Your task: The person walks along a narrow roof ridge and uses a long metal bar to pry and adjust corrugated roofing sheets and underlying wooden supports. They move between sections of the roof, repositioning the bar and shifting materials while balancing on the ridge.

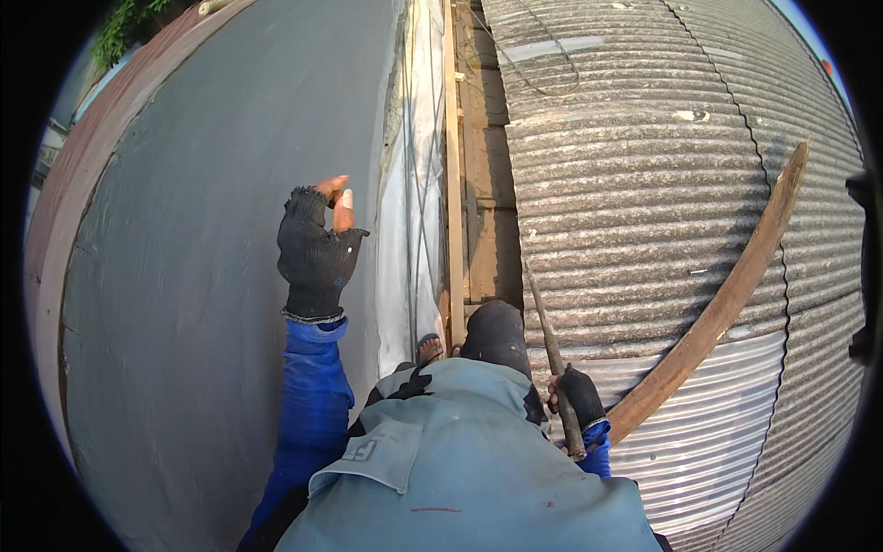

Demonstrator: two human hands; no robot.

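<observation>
My left hand (317,244), in a black fingerless glove below a blue sleeve, is raised over a smooth grey surface. Its fingers are half bent, the thumb is apart from them, and nothing shows between them. My right hand (579,396), gloved the same way, is closed around a long tapering grey-brown stick (555,354). The thick end of the stick is by my wrist. Its thin end points forward over the edge of the corrugated roof (635,212). Whether it is wood or metal, I cannot tell.
A curved wooden board (727,313) lies across the corrugated sheets on the right. Between the smooth grey surface (212,276) and the roof runs a narrow gap with a long wooden batten (453,184). My foot (430,349) is in that gap. Thin wire (552,92) loops over the far sheets.
</observation>
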